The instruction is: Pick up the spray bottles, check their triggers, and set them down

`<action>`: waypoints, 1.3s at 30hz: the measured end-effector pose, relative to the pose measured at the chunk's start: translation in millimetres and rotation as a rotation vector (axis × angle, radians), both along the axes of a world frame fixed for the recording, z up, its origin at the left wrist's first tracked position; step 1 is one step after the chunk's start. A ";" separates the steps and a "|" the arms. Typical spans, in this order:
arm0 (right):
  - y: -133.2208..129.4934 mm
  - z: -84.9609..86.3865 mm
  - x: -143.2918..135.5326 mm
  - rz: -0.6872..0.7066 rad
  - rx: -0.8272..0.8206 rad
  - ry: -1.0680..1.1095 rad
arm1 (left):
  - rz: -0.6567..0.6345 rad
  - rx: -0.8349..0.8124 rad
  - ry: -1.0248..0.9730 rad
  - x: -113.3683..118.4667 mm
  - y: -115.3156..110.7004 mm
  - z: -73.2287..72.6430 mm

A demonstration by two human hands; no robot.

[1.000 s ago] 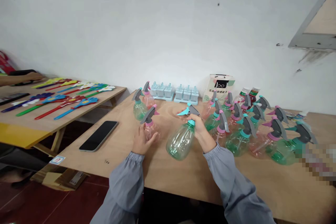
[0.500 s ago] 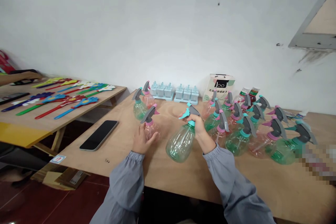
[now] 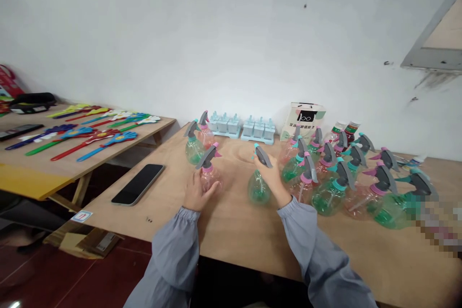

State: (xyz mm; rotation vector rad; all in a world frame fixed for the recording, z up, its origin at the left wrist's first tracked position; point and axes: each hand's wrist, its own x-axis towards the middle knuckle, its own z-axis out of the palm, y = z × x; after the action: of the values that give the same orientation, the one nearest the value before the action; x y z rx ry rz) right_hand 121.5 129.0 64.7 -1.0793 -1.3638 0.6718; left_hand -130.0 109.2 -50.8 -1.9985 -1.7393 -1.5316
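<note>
Head view: our right hand has its grip closed around the grey head of a green sprayer, which is upright at the middle of the wooden bench; we cannot tell whether its base touches the wood. Just left of it, our left hand has its grip curved around the side of a pink sprayer, whose nozzle points right. Behind that pink one stand two more sprayers, green and pink. To our right, pink and green sprayers crowd together in a group. A phone lies near our left hand. Along the wall sit pale blue moulds and a printed box. Farther left, a second bench carries colourful hand-shaped clappers.
</note>
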 end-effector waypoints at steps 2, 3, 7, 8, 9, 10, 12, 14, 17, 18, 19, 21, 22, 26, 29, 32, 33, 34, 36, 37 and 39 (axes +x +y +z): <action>1.7 -5.1 0.8 -0.046 0.023 -0.036 | -0.004 0.004 0.003 -0.2 -0.2 0.3; 2.8 -7.4 1.2 -0.063 0.038 -0.054 | -0.006 0.006 0.005 -0.3 -0.5 0.6; 8.3 -13.7 3.0 -0.112 0.093 -0.057 | -0.001 0.004 0.011 0.0 -1.1 1.2; 9.5 -14.7 3.6 -0.114 0.114 -0.044 | 0.001 0.003 0.012 0.0 -1.1 1.1; 10.4 -15.7 4.3 -0.112 0.140 -0.029 | 0.005 0.003 0.013 0.0 -1.0 0.9; 11.0 -16.7 5.0 -0.111 0.165 -0.015 | 0.007 0.003 0.014 -0.1 -0.8 0.6; 10.9 -18.5 6.4 -0.109 0.199 -0.003 | 0.013 0.002 0.012 -0.5 -0.3 -0.1; 9.5 -20.0 7.6 -0.121 0.215 -0.008 | 0.015 -0.002 0.010 -1.0 0.4 -0.8; 7.5 -20.8 8.9 -0.143 0.244 -0.048 | 0.006 -0.001 0.007 -1.6 1.3 -1.3; 7.4 -20.8 9.3 -0.147 0.252 -0.061 | 0.004 0.000 0.005 -1.7 1.4 -1.2; 7.7 -21.1 9.7 -0.147 0.256 -0.071 | 0.002 0.002 0.001 -1.8 1.5 -1.0; 8.2 -23.8 10.5 -0.147 0.250 -0.086 | -0.001 0.004 -0.006 -1.8 1.4 -0.5; 7.8 -26.8 10.9 -0.156 0.240 -0.097 | -0.004 0.004 -0.010 -1.7 1.3 -0.4; -6.5 -54.9 12.3 -0.259 0.199 -0.204 | -0.019 0.003 -0.018 -1.2 1.4 -0.5; -24.7 -86.2 12.5 -0.254 0.200 -0.331 | -0.010 -0.006 -0.023 -0.5 1.9 -0.9; -27.0 -108.9 11.5 -0.226 0.152 -0.376 | -0.007 -0.015 -0.027 -0.1 1.9 -0.4; -21.5 -112.8 10.8 -0.244 0.121 -0.355 | -0.016 -0.018 -0.029 0.0 1.6 0.1; -12.8 -114.9 10.1 -0.270 0.084 -0.321 | -0.027 -0.021 -0.032 0.1 1.3 0.6; 11.4 -115.2 8.3 -0.314 0.001 -0.236 | -0.039 -0.025 -0.034 0.0 0.6 1.4; 25.4 -114.2 7.4 -0.321 -0.038 -0.195 | -0.039 -0.025 -0.034 -0.1 0.3 1.7; 53.2 -111.6 6.1 -0.341 -0.095 -0.119 | -0.040 -0.023 -0.035 -0.4 0.1 1.5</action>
State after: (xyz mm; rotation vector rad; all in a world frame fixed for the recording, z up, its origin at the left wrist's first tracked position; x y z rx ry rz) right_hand 127.6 182.2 -46.9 -1.4072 -1.2161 0.4291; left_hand -130.4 109.2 -49.3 -2.0409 -1.7487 -1.5754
